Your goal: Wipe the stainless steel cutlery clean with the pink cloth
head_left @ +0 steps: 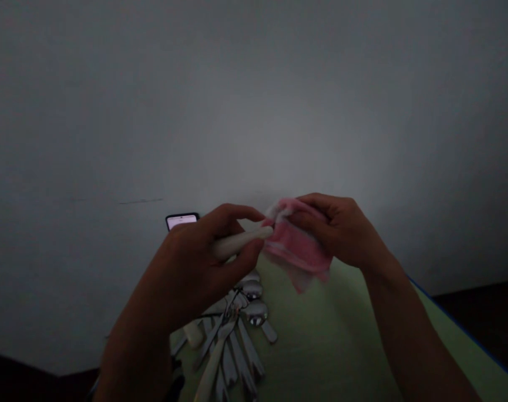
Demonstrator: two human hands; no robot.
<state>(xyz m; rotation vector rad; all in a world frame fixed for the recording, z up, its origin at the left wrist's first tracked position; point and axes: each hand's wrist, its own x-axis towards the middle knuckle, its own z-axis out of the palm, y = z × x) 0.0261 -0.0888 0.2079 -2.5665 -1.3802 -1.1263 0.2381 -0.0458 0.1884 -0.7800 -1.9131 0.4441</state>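
The phone (182, 219) beyond the left wrist shows a lit, pale screen, but any writing on it is too small to read, and its lower part is hidden behind the left hand (199, 265). That hand has its thumb and fingers clamped on a white handle (239, 243), whose rounded end points toward the right hand. The right hand (341, 229) is closed on a pink and white cloth (298, 248), its fingers bunching the top while the lower corners hang loose over the table (321, 340). Handle and cloth meet in front of the wall (279, 111), raised above the tabletop; what the handle belongs to is hidden (by the cloth or the hands, I cannot tell which).

Below lies a heap of cutlery (241, 343), with round spoon bowls (257, 312) near its right side and a pale-handled fork (214, 363) cut off by the bottom edge. A dark thing (177, 379) beside the left forearm is hard to make out.
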